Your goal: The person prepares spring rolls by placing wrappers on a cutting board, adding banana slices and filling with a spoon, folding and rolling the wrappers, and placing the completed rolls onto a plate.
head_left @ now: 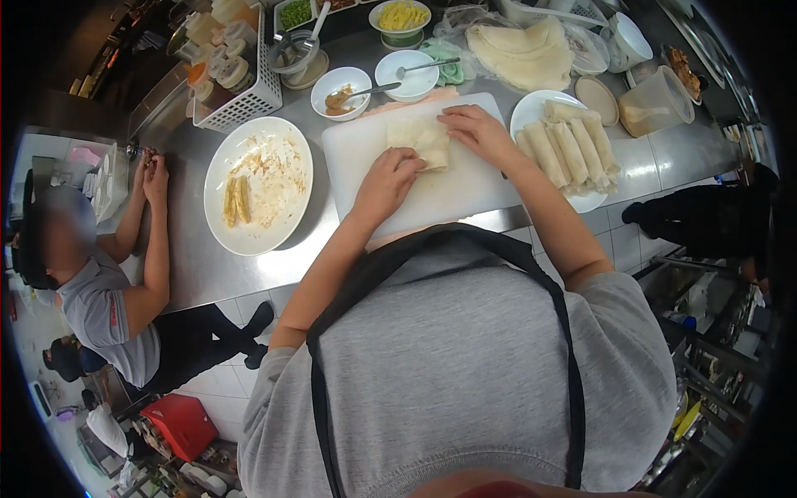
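A pale spring roll wrapper (pixel 427 148), partly folded, lies on the white cutting board (pixel 353 153). My left hand (pixel 390 176) has its fingers curled onto the wrapper's near edge. At the wrapper's far right side, the fingers of my right hand (pixel 476 133) are bent and closed on its edge. Any filling inside is hidden by the folds. Right of the board, finished rolls (pixel 573 149) are stacked on a white plate (pixel 529 108). To the left, a large white plate (pixel 274 187) holds a few yellow strips (pixel 237 202) and brown crumbs.
Behind the board are a bowl of brown paste (pixel 340 93), a white bowl with a spoon (pixel 407 75) and a pile of flat wrappers (pixel 523 54). A white basket of bottles (pixel 237 91) stands at the back left. Another person (pixel 116 290) leans at the counter's left end.
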Action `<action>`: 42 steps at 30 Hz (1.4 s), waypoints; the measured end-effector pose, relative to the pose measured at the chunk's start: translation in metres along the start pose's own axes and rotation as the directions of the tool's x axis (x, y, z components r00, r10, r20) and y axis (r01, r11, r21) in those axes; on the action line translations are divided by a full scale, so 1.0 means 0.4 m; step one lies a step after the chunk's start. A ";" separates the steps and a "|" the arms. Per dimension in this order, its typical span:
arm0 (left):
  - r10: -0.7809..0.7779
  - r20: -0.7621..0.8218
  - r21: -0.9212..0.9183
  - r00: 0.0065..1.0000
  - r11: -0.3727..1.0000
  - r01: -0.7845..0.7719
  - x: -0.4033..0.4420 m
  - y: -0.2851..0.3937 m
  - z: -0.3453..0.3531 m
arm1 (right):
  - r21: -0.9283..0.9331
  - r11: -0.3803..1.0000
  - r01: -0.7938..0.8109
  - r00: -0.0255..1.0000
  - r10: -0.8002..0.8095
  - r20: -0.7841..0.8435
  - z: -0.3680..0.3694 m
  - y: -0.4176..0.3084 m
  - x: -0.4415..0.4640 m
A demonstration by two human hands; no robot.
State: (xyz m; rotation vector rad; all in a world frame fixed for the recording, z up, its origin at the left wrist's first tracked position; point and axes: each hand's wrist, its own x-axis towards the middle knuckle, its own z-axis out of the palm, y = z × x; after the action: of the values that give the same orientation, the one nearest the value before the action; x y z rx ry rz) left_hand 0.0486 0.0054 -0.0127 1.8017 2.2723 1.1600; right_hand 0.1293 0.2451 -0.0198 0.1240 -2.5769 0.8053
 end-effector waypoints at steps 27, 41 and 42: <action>-0.009 -0.008 -0.010 1.000 1.000 0.009 -0.005 0.002 -0.002 | -0.223 0.975 0.020 0.963 -0.079 -0.259 0.051 0.018 0.119; -0.007 -0.017 -0.029 1.000 1.000 0.006 -0.003 0.001 -0.002 | -0.141 0.979 -0.147 0.860 0.197 0.471 0.021 -0.085 0.149; -0.008 -0.015 -0.027 1.000 1.000 0.008 -0.002 0.003 -0.003 | -0.025 0.987 -0.161 0.841 0.150 0.519 0.007 -0.082 0.132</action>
State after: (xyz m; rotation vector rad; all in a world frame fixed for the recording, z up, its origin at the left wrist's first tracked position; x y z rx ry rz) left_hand 0.0493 0.0040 -0.0117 1.7789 2.2587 1.2009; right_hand 0.0875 0.2186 0.0179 0.1581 -3.1248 0.9643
